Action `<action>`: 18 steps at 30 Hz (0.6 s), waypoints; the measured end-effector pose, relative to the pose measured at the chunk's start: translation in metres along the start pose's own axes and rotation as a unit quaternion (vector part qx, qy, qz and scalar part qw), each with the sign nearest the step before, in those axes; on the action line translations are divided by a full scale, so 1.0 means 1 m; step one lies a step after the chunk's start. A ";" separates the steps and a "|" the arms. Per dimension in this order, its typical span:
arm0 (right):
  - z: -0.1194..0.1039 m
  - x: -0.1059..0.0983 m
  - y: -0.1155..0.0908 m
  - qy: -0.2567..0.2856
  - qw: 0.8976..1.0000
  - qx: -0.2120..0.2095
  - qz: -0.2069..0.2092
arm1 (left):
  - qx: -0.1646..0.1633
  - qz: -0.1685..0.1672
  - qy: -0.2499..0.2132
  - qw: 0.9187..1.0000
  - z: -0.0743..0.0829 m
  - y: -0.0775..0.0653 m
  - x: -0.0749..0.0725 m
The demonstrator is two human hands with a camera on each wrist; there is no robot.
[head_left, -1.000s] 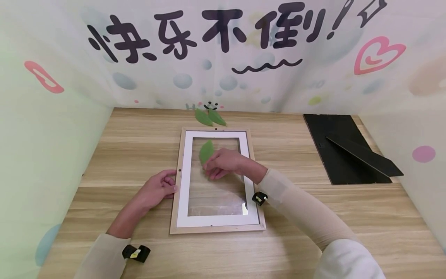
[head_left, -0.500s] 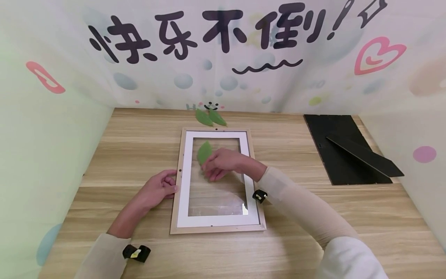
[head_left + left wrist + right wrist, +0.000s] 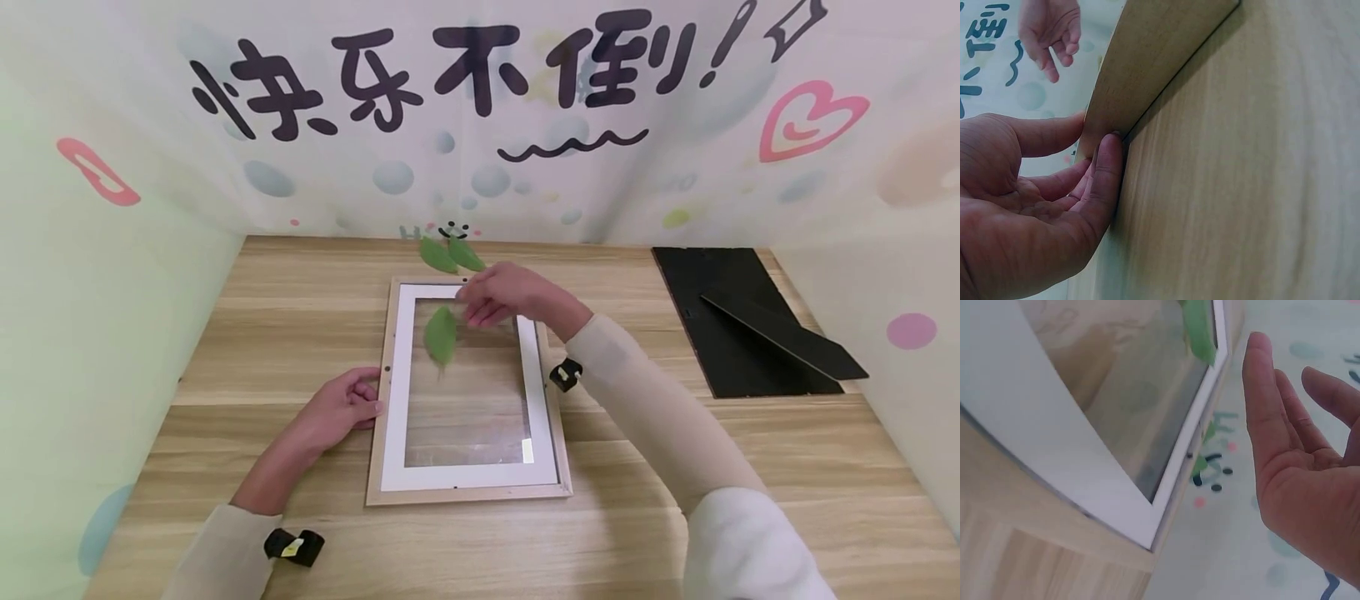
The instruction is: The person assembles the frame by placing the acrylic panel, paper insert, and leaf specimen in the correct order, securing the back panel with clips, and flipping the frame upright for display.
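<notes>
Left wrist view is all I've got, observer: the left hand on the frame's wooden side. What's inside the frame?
Observer: In the head view, a green leaf shows over the glass, toward the far left of the opening in the frame.

Operator: Any other leaves around?

Observer: Yes, two leaves lie side by side just past the frame's far edge, against the back wall.

Operator: And off to the right?

Observer: A black board lies on the table, apart from the frame, with a black stand slanting across it.
</notes>
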State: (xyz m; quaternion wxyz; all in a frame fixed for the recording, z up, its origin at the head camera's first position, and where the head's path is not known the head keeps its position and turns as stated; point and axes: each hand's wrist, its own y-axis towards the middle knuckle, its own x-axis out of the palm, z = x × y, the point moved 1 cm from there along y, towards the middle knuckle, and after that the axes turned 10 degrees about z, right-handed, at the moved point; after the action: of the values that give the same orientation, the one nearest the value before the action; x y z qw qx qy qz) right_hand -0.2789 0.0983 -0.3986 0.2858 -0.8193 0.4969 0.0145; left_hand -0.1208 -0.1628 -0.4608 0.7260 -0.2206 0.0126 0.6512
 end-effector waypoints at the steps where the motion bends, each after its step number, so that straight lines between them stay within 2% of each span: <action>1: -0.002 -0.004 0.002 0.008 1.000 0.002 0.005 | 0.000 0.001 0.000 1.000 0.000 0.000 0.000; 7: -0.009 -0.024 0.014 0.060 0.997 0.014 0.036 | -0.003 0.002 0.002 1.000 -0.001 0.002 -0.001; 11: -0.007 -0.035 0.025 0.104 0.992 0.017 0.068 | -0.003 0.000 -0.001 1.000 -0.001 0.002 -0.001; 18: 0.000 -0.049 0.039 0.143 0.985 0.037 0.091 | -0.006 -0.002 -0.004 1.000 0.000 0.001 0.000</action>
State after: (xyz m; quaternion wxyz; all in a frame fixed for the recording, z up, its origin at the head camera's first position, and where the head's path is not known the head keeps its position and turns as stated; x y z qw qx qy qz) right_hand -0.3357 0.1248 -0.4008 0.2393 -0.7530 0.6055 -0.0956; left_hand -0.1221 -0.1625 -0.4611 0.7263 -0.2221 0.0054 0.6505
